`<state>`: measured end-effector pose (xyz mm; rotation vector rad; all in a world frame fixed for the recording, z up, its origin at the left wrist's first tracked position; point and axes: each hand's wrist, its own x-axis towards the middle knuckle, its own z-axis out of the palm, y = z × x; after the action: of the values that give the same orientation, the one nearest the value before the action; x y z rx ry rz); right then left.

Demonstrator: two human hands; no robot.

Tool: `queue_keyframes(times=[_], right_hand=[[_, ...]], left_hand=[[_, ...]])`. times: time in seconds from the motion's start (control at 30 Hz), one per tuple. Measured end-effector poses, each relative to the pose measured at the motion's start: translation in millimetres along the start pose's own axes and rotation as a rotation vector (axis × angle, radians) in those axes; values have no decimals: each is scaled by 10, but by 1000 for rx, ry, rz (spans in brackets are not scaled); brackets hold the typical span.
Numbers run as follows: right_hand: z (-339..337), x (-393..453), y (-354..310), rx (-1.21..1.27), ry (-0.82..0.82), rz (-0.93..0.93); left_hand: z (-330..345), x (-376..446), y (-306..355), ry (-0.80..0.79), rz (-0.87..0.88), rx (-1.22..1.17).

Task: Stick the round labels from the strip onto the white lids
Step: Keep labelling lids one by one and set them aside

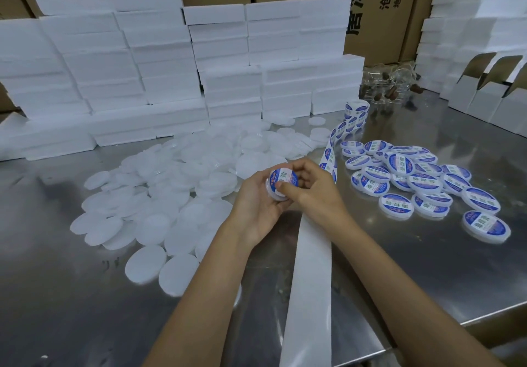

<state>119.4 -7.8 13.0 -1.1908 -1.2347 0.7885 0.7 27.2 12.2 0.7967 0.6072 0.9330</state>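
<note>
Above the steel tabletop (427,266), the left hand (258,205) cradles a white lid (275,192) from below, its grip curled round the lid's rim. A round blue-and-white label (282,177) lies on the lid's top face, and the right hand (312,189) holds a narrow grip on it, thumb pressing down at the label's near edge with fingers curled behind the far rim. The label strip (330,155) runs from a small roll (356,109) further back on the tabletop toward the hands, and its bare white backing (310,281) trails from under the hands to the near edge. A heap of unlabelled lids (176,189) spreads to the left; a pile of labelled lids (413,181) lies to the right. White foam boxes (142,67) are stacked behind, against brown cartons (370,10).
</note>
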Motion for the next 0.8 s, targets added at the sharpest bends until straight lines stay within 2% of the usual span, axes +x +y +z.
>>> queue_keyframes(times=[0.4,0.5,0.63,0.8], right_hand=[[2,-16,77,-97,33,-10],[9,-38,97,-156,47,-37],[31,-58,109,-358,125,-140],[-67,-53,146,-420,150,-100]], left_hand=[[75,-31,-23,-38,20,-14],[92,-36,-32,-6,28,-3],[109,-63,-8,35,7,-66],[119,-66,29,87,-37,-185]])
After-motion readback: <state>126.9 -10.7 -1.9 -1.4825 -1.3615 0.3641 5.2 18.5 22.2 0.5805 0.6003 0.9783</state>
